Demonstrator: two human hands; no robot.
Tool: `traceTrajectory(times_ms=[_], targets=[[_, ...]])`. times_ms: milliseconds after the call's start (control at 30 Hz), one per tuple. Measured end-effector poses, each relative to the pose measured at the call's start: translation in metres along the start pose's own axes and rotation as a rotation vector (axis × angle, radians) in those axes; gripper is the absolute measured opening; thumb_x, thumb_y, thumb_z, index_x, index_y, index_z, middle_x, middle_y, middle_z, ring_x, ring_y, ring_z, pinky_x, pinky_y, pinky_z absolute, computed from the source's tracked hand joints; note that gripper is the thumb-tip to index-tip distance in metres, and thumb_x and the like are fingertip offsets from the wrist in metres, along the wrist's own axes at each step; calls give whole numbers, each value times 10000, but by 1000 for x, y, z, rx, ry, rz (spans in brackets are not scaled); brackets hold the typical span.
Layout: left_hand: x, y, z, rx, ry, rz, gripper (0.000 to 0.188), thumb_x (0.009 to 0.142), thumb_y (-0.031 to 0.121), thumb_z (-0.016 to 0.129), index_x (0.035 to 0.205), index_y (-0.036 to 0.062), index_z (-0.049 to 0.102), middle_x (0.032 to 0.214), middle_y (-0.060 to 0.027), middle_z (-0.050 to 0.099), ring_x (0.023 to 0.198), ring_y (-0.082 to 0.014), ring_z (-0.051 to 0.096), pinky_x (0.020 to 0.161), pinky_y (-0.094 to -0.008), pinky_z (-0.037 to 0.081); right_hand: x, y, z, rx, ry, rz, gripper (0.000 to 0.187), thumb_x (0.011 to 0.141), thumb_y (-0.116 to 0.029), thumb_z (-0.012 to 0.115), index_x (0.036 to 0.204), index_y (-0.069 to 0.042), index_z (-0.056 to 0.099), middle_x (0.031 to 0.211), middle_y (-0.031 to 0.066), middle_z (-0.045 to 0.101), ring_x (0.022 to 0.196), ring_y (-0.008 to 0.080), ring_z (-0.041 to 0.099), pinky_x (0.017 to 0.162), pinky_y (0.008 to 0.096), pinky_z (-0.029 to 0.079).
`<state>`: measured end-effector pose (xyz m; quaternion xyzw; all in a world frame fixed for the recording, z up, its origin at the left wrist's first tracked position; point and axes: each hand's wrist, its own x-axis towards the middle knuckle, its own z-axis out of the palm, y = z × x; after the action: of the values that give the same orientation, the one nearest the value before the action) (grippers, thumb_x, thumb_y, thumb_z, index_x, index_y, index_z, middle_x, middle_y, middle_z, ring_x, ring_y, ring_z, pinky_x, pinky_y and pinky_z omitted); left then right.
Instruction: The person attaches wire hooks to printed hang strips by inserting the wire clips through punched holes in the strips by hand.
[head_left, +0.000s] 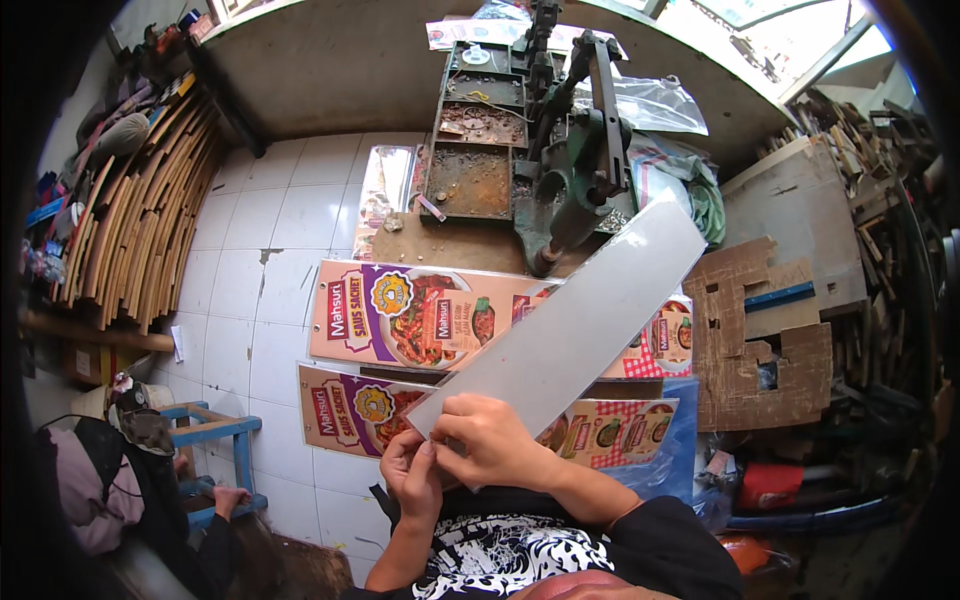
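A long blank white strip (570, 320) slants from my hands up to the far right. Its near left corner sits between the fingers of my left hand (410, 480) and my right hand (495, 440). Both hands are closed in a pinch there, with fingertips almost meeting. Whether a small part is also between them is hidden. Under the strip lies a long printed sign strip (450, 325) with food pictures and a hole near its left end. A second, similar printed strip (335, 410) lies nearer me, partly behind my hands.
Beyond the strips stands a dark green lever press (565, 195), beside a compartmented metal tray (470, 180) of small bits. Cut cardboard (745, 370) and scrap wood fill the right. At left are stacked boards (150, 200), a blue stool (235, 430) and another person's foot (230, 498).
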<state>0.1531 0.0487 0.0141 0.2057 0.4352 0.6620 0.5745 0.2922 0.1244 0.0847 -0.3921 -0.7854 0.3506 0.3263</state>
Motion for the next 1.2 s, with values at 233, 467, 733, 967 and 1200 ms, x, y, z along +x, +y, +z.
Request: traceTrajectory(times_ms=[233, 467, 733, 967, 1200], targets=[[5, 3, 11, -19, 22, 0, 137, 911, 23, 579, 1028, -43, 603, 909, -75, 653, 764, -91, 611, 703, -211, 484, 1, 8, 4, -7, 37, -49, 128, 763, -136, 695, 800, -29, 635, 777, 104, 551, 721, 299, 564, 630, 402, 467], [12, 1, 9, 22, 83, -72, 180, 935, 51, 572, 1091, -38, 590, 963, -77, 646, 787, -107, 621, 687, -239, 515, -5, 5, -5, 66, 155, -111, 126, 813, -66, 692, 905, -14, 623, 852, 125, 574, 773, 326, 593, 678, 401, 496], [16, 1, 19, 5, 223, -106, 217, 924, 74, 602, 1104, -47, 618, 1000, -86, 671, 816, -136, 658, 726, -248, 551, -95, 17, -64, -73, 724, 169, 149, 904, -109, 683, 909, 9, 592, 873, 127, 624, 731, 226, 616, 662, 309, 493], [22, 4, 19, -20, 207, -159, 224, 919, 83, 609, 1117, -23, 615, 971, -66, 684, 811, -137, 673, 705, -264, 564, -212, 65, -102, -685, 1184, 720, 238, 979, -224, 577, 923, 7, 593, 972, 144, 649, 965, 304, 573, 854, 409, 445], [22, 4, 15, -38, 227, -211, 229, 916, 89, 612, 1126, -3, 606, 981, -61, 686, 828, -139, 678, 716, -264, 564, -278, 109, -86, -215, 1277, 1000, 264, 1022, -234, 500, 976, 18, 565, 846, 164, 680, 729, 271, 659, 681, 398, 503]])
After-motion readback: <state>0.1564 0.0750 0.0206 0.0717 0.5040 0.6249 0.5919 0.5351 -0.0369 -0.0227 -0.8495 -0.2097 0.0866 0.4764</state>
